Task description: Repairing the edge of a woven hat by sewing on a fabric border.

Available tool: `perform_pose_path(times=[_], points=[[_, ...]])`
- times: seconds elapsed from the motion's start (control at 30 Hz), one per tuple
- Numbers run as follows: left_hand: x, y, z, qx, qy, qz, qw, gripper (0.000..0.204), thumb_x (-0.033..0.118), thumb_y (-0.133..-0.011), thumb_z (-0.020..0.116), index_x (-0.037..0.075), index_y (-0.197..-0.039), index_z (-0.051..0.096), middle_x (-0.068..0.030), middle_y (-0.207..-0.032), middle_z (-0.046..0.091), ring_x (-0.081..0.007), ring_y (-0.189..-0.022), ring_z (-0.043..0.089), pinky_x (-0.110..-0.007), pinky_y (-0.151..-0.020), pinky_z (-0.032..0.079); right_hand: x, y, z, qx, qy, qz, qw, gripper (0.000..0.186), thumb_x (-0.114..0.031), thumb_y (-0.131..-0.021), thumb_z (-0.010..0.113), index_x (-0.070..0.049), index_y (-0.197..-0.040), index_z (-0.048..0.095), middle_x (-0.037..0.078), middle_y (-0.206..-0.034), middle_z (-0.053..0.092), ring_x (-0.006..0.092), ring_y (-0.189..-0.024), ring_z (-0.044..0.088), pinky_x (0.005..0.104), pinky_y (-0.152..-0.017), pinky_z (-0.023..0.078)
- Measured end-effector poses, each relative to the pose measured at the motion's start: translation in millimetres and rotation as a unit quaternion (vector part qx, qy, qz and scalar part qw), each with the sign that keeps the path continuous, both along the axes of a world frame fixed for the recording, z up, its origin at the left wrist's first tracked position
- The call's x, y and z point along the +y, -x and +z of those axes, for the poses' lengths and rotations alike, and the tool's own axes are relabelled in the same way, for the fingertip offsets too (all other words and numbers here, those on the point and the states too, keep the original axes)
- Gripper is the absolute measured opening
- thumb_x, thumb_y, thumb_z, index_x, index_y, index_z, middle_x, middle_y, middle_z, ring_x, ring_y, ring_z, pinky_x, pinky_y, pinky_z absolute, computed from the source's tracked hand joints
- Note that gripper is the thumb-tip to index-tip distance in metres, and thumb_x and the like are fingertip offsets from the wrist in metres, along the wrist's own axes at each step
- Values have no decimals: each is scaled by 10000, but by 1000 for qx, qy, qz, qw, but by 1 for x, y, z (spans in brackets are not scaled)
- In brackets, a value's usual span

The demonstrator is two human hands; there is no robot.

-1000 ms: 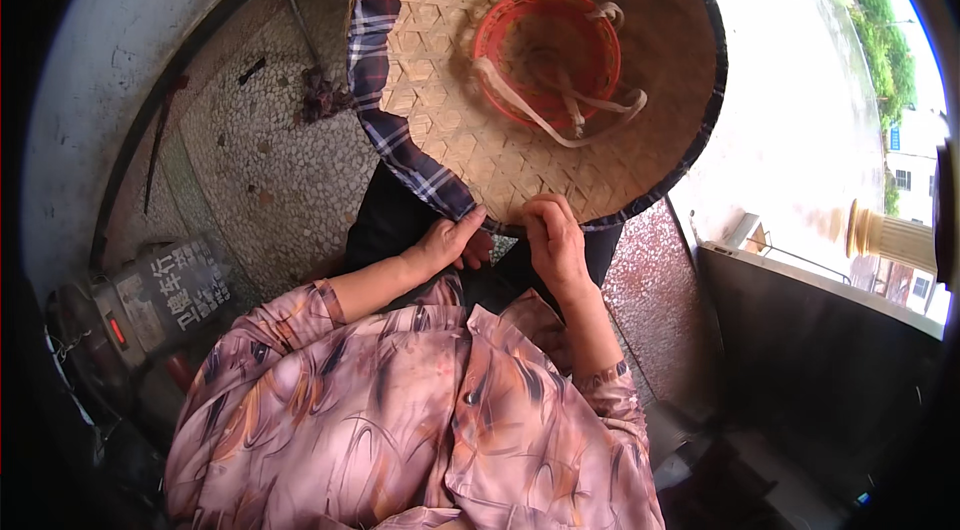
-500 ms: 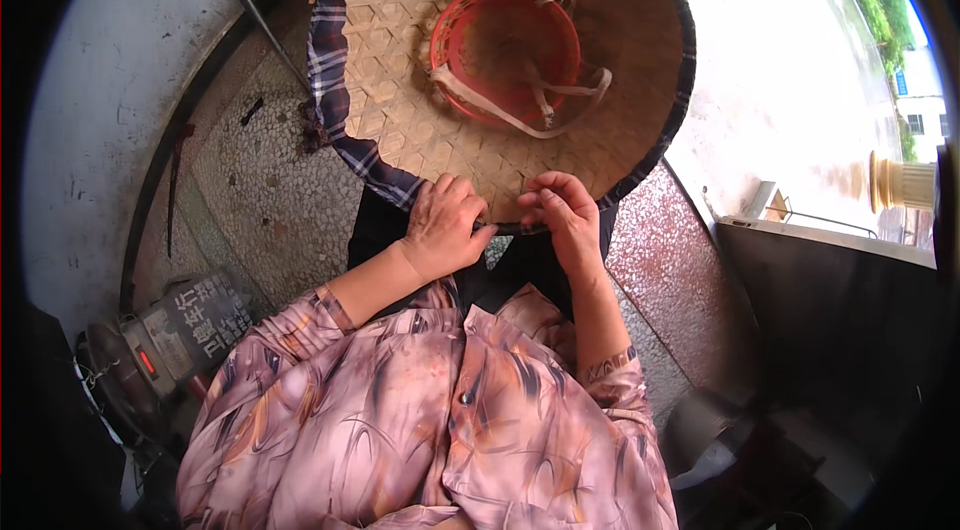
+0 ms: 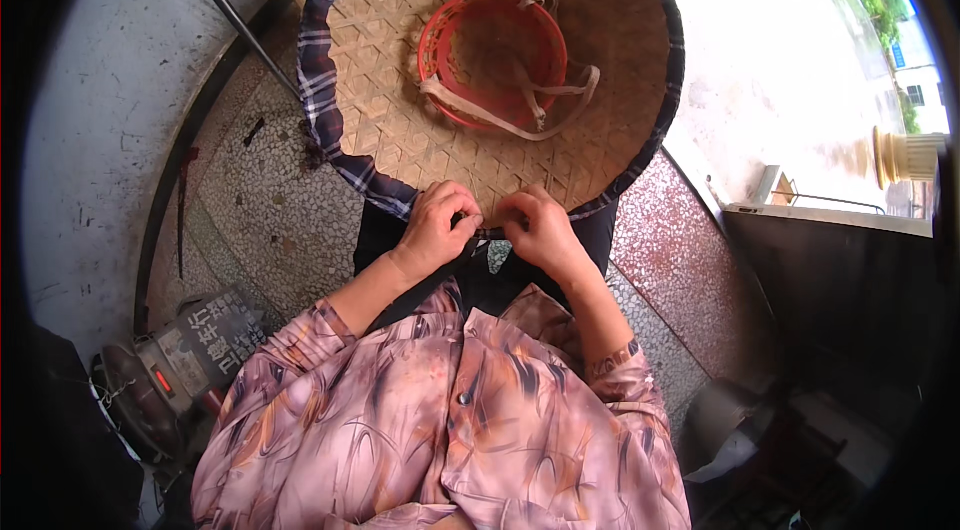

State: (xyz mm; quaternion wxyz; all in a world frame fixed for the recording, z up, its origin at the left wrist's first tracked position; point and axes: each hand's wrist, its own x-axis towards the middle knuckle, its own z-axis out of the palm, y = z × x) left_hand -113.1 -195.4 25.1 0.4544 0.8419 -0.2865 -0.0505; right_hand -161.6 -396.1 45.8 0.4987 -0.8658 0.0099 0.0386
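Observation:
A wide woven bamboo hat [image 3: 390,80] lies inside up over my knees, its brim edged with dark plaid cloth [image 3: 318,80]. In its middle sits a red plastic head ring [image 3: 435,35] with an off-white cloth strap [image 3: 490,120]. At the near edge of the brim, my left hand [image 3: 438,230] is closed, its thumb and fingers pinching the cloth trim. Close beside it my right hand [image 3: 545,235] is closed on the same stretch of brim, fingers curled inward. The fingertips are partly hidden, and whether they hold anything small cannot be made out.
A machine with a dark motor housing [image 3: 135,395] stands on the speckled floor [image 3: 280,210] at the lower left. A pale wall panel [image 3: 100,130] and a bent metal rod [image 3: 235,20] are at the left. A dark cabinet [image 3: 840,290] is at the right.
My right hand has moved left along the brim toward my left hand, and its fingers have curled in. The hat has shifted slightly left in view.

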Motion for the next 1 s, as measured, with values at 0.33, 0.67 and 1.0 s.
perform_pose_path(times=[0.33, 0.67, 1.0], points=[[4, -4, -2, 20, 32, -18, 999, 110, 83, -798, 737, 69, -845, 639, -82, -941, 637, -299, -939, 607, -407, -851, 450, 13, -3, -10, 7, 67, -4, 998, 114, -85, -783, 703, -66, -887, 747, 119, -947, 665, 339, -873, 674, 394, -755, 544], [0, -1, 17, -9, -34, -32, 999, 174, 68, -792, 726, 72, -962, 689, -83, -1049, 657, -295, -1033, 603, -383, -907, 454, 2, -9, -7, 64, -25, 12, 998, 135, -82, -804, 715, -17, -922, 721, 116, -928, 652, 272, -912, 657, 352, -794, 512], [4, -10, -4, 132, 71, -3, 989, 96, 89, -812, 715, 16, -867, 685, -123, -883, 677, -302, -889, 639, -384, -808, 495, 3, -8, -16, 8, 14, -4, 1000, 124, -72, -800, 704, -14, -909, 710, 134, -925, 659, 303, -888, 667, 380, -774, 519]])
